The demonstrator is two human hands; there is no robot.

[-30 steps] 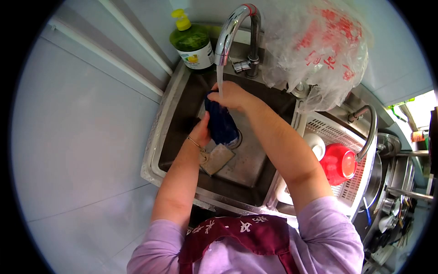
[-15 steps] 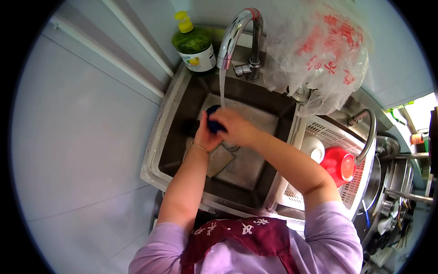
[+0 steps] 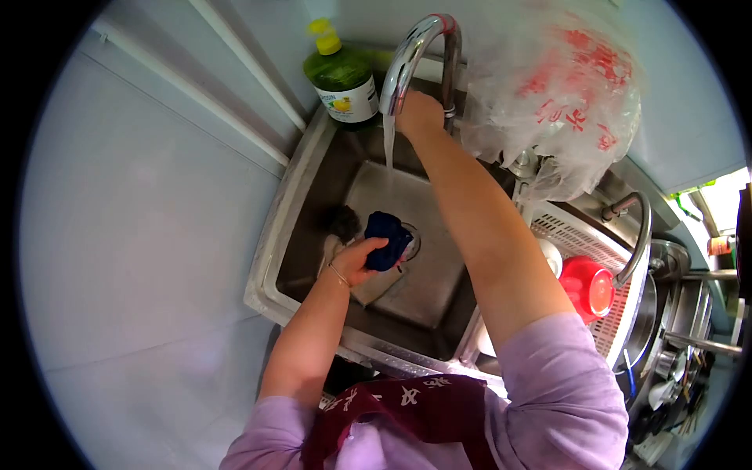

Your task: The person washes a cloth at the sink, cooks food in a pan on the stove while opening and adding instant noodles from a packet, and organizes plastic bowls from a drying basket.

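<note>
My left hand (image 3: 362, 261) grips a bunched dark blue cloth (image 3: 385, 241) low in the metal sink (image 3: 439, 286). Up at the back of the sink, my right hand (image 3: 421, 114) is curled over the faucet handle, behind the spout of the faucet (image 3: 427, 35); the handle and most of the fingertips are hidden. A stream of water (image 3: 388, 145) runs from the spout, beyond the cloth. By my left wrist lie a dark scrubber-like clump (image 3: 342, 222) and a flat tan piece (image 3: 379, 288) on the sink floor.
A green soap bottle (image 3: 345, 82) with a yellow pump stands at the back left corner. At the right, a white drain basket (image 3: 565, 227) holds a red bowl (image 3: 587, 286) and a white bowl. A plastic bag (image 3: 564, 102) hangs behind, near a second faucet (image 3: 644, 227).
My right hand has left the cloth and moved up to the faucet handle. My left hand has lowered the cloth out of the water stream, toward me. Water still runs.
</note>
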